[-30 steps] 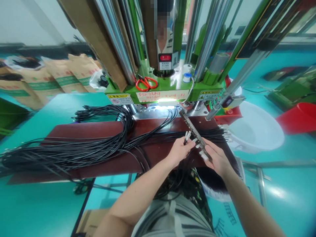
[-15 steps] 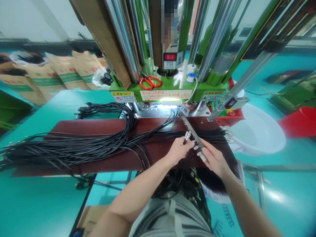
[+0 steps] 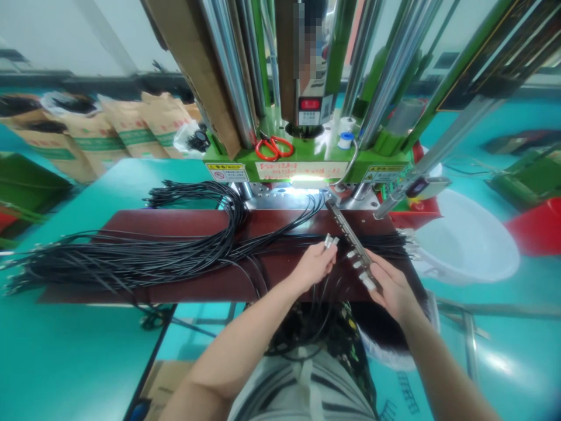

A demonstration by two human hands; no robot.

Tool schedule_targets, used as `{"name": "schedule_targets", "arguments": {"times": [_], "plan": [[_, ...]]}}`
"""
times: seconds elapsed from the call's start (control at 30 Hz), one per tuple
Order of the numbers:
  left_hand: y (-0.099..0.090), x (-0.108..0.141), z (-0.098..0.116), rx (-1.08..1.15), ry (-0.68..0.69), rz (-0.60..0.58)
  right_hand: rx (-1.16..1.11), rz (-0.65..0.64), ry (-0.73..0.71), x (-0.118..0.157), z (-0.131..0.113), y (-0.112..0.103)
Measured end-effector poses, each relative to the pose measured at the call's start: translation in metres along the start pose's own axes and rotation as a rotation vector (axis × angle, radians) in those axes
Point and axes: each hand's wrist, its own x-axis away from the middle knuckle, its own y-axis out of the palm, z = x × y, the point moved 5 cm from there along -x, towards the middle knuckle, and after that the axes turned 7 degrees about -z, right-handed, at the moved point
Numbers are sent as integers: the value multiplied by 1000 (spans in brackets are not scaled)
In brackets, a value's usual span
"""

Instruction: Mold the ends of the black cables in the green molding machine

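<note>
our left hand is closed, its thumb and fingers pinching a few small metal plugs whose shiny ends stick up past the fingertips. thin black cables hang below this hand toward our lap. our right hand grips the near end of a long metal bar, with the fingers wrapped along its right side. the bar slants away from us over the brown surface, its far end close to the base of the green machine; we cannot tell whether the two touch. along the near half of the bar, several silver connectors stick out on the side facing the left hand. the plugs we pinch are just beside the bar, with a gap between.

to our left, a large bundle of black cords is spread along the surface, and part of it curls back in a loop near the machine. more cords run to the right behind the bar, ending in silver tips. on the machine's ledge we see red-handled scissors and a small blue and white spool, above a glowing lamp. a white tub is on the right.
</note>
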Motion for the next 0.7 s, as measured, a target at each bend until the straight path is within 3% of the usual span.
{"name": "schedule_targets", "arguments": {"times": [0.1,0.37,0.7], "plan": [[9,2,-3,46,-81,-114,31,-36,21,-2,0,0],[8,-1,-3,59,-93,-165,83,-100,44,-1,-2,-1],[5,1,-2,78,-26,-104,148,-128,31,-2,-1,4]]}}
